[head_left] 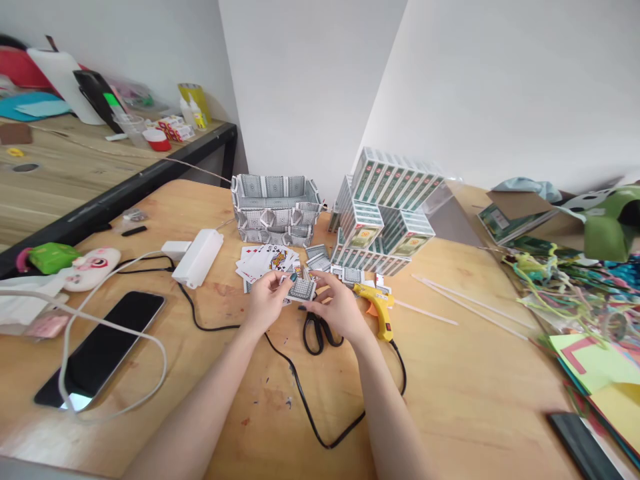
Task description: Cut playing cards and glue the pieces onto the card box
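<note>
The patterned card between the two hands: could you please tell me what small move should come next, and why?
I would probably close the right hand lightly on the right side of the card, to steady it. The left hand pinches its left side, while the right thumb and forefinger stand apart near the other end; whether they touch it is unclear.

Grey-patterned on playing card (302, 289) and basket (270, 217), green-and-white on stacked boxes (393, 181), yellow on glue gun (382, 305), black on scissors (317, 318).
</note>
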{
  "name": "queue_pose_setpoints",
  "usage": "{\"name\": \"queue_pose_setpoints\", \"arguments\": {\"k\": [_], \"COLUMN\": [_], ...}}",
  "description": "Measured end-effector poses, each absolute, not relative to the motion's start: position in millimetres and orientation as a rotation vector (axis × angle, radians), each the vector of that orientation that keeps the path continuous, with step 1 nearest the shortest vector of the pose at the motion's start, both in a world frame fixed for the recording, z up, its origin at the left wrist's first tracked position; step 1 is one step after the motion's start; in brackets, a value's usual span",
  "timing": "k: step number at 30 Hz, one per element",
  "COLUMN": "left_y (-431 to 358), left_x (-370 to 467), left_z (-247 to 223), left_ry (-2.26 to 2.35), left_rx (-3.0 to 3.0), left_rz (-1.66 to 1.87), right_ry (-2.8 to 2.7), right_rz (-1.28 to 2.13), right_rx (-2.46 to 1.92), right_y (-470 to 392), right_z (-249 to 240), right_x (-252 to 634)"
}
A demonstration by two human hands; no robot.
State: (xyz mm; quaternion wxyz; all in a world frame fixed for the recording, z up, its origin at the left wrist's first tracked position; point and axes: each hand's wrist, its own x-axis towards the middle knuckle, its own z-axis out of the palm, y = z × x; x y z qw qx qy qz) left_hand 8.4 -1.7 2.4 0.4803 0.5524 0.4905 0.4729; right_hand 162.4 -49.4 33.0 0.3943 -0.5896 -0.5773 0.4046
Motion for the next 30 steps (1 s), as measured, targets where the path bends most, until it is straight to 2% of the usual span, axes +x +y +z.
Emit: {"name": "queue_pose_setpoints", "arguments": {"k": [7,16,30], "left_y": [-2,-2,-7], "left_x": [12,13,4], "left_z": [2,5,16], "left_ry": [1.143,1.112,0.638], "left_rx": [1.182,1.031,1.033], "left_rz": [1.024,1.06,0.912], "right_ry": [-1.598,-1.662,-1.327], "right_rz": [0.791,0.836,0.971], "right_rx": [-1.498,-1.514,-1.437], "right_y": [-52,-54,-51], "right_z": [37,41,42], "right_x": [161,167,167]}}
